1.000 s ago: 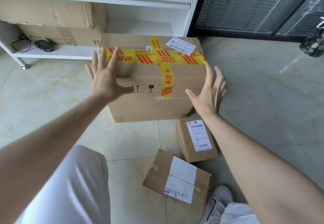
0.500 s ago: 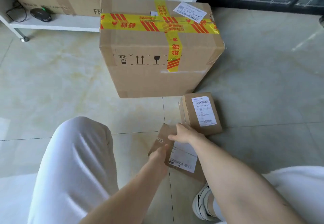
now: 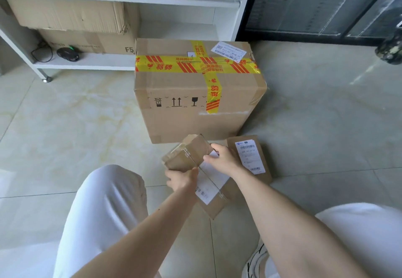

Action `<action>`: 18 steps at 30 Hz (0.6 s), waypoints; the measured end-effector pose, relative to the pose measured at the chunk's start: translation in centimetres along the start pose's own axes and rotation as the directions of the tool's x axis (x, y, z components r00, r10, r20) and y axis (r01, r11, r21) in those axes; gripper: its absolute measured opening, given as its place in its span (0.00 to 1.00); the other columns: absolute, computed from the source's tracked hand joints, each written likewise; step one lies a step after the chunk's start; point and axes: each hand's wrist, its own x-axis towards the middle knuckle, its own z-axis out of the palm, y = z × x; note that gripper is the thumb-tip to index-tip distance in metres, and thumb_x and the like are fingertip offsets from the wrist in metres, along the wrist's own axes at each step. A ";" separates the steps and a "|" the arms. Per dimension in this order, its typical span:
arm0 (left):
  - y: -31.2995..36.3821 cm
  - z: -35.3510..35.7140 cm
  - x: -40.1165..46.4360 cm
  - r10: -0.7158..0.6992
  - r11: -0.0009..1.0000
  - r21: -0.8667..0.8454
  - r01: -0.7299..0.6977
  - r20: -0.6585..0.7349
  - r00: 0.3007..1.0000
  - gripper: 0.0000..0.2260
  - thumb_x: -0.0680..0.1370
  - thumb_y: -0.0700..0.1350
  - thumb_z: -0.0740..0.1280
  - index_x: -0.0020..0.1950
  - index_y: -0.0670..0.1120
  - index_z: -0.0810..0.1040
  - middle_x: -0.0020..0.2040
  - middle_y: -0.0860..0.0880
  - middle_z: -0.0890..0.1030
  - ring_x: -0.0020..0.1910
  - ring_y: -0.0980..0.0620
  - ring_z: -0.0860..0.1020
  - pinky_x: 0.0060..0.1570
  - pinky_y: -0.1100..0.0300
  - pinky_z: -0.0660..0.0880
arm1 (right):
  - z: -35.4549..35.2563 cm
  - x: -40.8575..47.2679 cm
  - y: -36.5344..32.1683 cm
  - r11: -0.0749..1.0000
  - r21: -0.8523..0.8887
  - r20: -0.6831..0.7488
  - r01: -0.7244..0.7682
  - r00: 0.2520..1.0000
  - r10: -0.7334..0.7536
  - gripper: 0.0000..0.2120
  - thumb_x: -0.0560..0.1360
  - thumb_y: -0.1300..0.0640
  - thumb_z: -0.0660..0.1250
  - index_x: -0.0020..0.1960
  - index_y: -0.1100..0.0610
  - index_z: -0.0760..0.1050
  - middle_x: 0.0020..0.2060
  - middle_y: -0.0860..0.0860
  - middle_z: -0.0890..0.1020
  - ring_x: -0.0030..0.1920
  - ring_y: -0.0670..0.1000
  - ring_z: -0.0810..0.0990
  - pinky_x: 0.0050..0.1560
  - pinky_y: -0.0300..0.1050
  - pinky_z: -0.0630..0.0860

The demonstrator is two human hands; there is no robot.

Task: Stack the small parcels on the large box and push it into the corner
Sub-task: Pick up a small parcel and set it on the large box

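Both hands, left hand (image 3: 181,178) and right hand (image 3: 223,159), gripped 1 small parcel (image 3: 189,153), fingers closed around it; next, lifting it onto the large box (image 3: 195,86).

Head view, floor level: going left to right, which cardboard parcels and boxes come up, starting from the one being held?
Held parcel gripped by left hand and right hand → large taped box → small labelled parcel on the floor.

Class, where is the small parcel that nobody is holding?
In the head view, the unheld parcel lies on the floor, right of the right hand, just before the large box.
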 end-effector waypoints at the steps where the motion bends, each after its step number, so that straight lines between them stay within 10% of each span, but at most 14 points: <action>1: 0.7 -0.2 -0.5 0.032 0.999 0.009 -0.032 -0.001 0.999 0.31 0.74 0.42 0.71 0.73 0.44 0.60 0.70 0.41 0.67 0.59 0.38 0.74 0.55 0.48 0.72 | -0.7 -0.1 -0.9 0.999 0.020 -0.010 0.025 1.000 -0.025 0.17 0.67 0.42 0.64 0.54 0.46 0.77 0.51 0.46 0.82 0.55 0.52 0.79 0.55 0.51 0.77; 6: 3.0 -1.2 -2.9 0.180 0.983 0.046 -0.179 -0.030 0.983 0.32 0.73 0.37 0.67 0.74 0.48 0.59 0.69 0.41 0.64 0.61 0.35 0.73 0.61 0.44 0.73 | -4.1 -1.4 -4.9 0.980 0.139 -0.098 0.146 0.986 -0.133 0.26 0.70 0.52 0.72 0.67 0.49 0.73 0.57 0.39 0.76 0.60 0.43 0.73 0.62 0.45 0.71; 13: 6.9 -3.7 -6.8 0.456 0.890 0.004 -0.457 -0.069 0.887 0.35 0.69 0.39 0.65 0.74 0.57 0.60 0.65 0.44 0.66 0.65 0.38 0.67 0.62 0.40 0.72 | -8.7 -3.7 -10.1 0.902 0.244 -0.173 0.356 0.931 -0.321 0.06 0.66 0.56 0.76 0.42 0.50 0.82 0.36 0.45 0.84 0.37 0.44 0.80 0.41 0.42 0.75; 18: 11.8 -5.1 -8.2 0.619 0.772 -0.152 -0.617 -0.037 0.784 0.27 0.63 0.38 0.68 0.57 0.58 0.67 0.52 0.55 0.78 0.55 0.41 0.78 0.54 0.40 0.78 | -11.1 -3.1 -15.0 0.826 0.348 -0.390 0.443 0.870 -0.302 0.19 0.63 0.55 0.79 0.52 0.56 0.81 0.47 0.52 0.86 0.49 0.51 0.84 0.53 0.49 0.80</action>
